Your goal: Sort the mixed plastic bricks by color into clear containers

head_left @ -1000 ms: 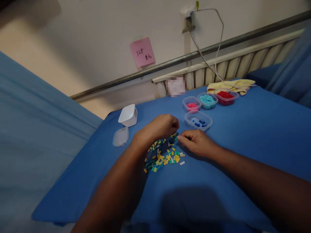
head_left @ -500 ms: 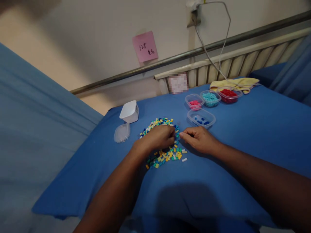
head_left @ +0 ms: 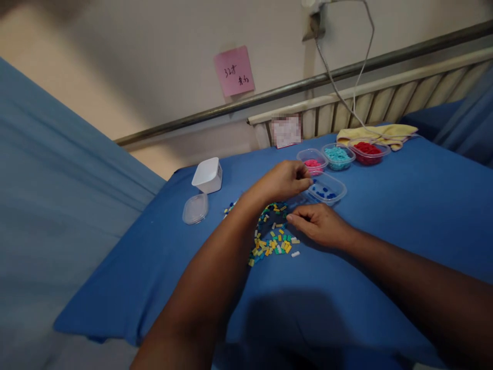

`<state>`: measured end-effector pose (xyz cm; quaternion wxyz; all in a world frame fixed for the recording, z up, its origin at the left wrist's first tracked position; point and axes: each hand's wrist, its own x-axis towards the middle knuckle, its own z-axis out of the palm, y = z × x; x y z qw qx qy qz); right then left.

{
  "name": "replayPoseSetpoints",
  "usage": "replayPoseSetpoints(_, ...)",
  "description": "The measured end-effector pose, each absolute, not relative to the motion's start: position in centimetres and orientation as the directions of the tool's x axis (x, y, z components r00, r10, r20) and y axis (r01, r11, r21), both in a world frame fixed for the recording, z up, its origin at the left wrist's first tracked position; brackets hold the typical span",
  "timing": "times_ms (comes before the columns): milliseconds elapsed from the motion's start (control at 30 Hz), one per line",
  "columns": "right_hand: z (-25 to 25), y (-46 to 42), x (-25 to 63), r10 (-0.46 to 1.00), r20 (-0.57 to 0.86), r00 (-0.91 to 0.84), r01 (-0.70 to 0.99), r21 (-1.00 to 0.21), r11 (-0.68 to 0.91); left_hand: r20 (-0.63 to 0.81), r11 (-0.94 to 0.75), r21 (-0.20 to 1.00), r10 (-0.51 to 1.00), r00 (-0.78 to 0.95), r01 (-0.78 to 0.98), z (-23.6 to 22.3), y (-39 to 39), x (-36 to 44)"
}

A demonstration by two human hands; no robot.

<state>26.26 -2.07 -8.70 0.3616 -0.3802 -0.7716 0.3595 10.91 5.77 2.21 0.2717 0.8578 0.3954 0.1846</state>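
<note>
My left hand (head_left: pixel 290 180) is closed in a pinch above the left rim of a clear plastic container (head_left: pixel 335 199). A small dark blue toy brick (head_left: pixel 315 181) shows at its fingertips. Several dark blue bricks (head_left: pixel 325 194) lie inside that container. My right hand (head_left: pixel 318 223) rests on the blue cloth, its thumb and forefinger pressed together beside the pile of loose bricks (head_left: pixel 275 244). Anything in that pinch is too small to make out. Yellow, white, green and blue bricks make up the pile, partly covered by my left forearm.
Behind stand clear tubs of pink bricks (head_left: pixel 313 164), light blue bricks (head_left: pixel 338 156) and red bricks (head_left: pixel 366 149). A yellow cloth (head_left: pixel 385 134) lies behind them under a white cable (head_left: pixel 360 82). At left are a white tub (head_left: pixel 208 176) and a clear lid (head_left: pixel 195 208).
My left hand has moved up and right from the pile to the container of dark blue bricks. My right hand stays almost where it was. The view has shifted slightly.
</note>
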Motion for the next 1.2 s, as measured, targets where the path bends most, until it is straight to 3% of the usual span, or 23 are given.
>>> replayPoseSetpoints(100, -8.7, -2.1, 26.3, 0.851, 0.282, -0.442, 0.330, -0.831, 0.447, 0.101, -0.595, 0.457, 0.773, 0.626, 0.661, 1.8, 6.8, 10.7)
replayPoseSetpoints(233, -8.5, -2.1, 26.1, 0.844, 0.283, -0.456, 0.351, -0.814, 0.463, -0.126, -0.535, 0.172, 0.821, 0.557, 0.827, 0.5, 6.7, 7.6)
replayPoseSetpoints(300, -8.5, -2.1, 26.0, 0.842, 0.277, -0.463, 0.360, -0.809, 0.464, -0.202, -0.546, 0.111, 0.806, 0.557, 0.830, -0.2, 6.4, 6.6)
replayPoseSetpoints(533, -8.5, -2.1, 26.1, 0.844, 0.275, -0.461, 0.362, -0.810, 0.462, -0.259, -0.522, -0.002, 0.824, 0.504, 0.853, -0.9, 6.9, 7.8)
replayPoseSetpoints(633, -8.6, -2.1, 26.1, 0.839, 0.279, -0.467, 0.354, -0.811, 0.467, -0.276, -0.530, 0.029, 0.811, 0.516, 0.848, -0.5, 7.6, 7.8)
replayPoseSetpoints(700, -8.6, -2.1, 26.1, 0.835, 0.285, -0.470, 0.343, -0.813, 0.471, -0.280, -0.512, 0.112, 0.806, 0.521, 0.852, -0.1, 8.0, 7.0)
replayPoseSetpoints(900, -8.4, -2.0, 25.9, 0.834, 0.290, -0.470, 0.353, -0.804, 0.478, -0.196, -0.275, 0.623, 0.851, 0.487, 0.732, 1.3, 8.3, 6.1)
replayPoseSetpoints(1000, -8.3, -2.0, 25.8, 0.839, 0.284, -0.464, 0.361, -0.804, 0.472, -0.120, -0.249, 0.770, 0.848, 0.517, 0.587, 2.0, 8.1, 8.2)
replayPoseSetpoints(1100, -8.3, -2.0, 26.0, 0.837, 0.272, -0.474, 0.349, -0.815, 0.462, -0.017, -0.334, 0.799, 0.819, 0.573, 0.501, 2.5, 8.1, 10.2)
replayPoseSetpoints(1200, -8.3, -2.1, 26.0, 0.838, 0.273, -0.473, 0.337, -0.823, 0.458, 0.005, -0.465, 0.603, 0.815, 0.580, 0.648, 2.5, 8.1, 9.8)
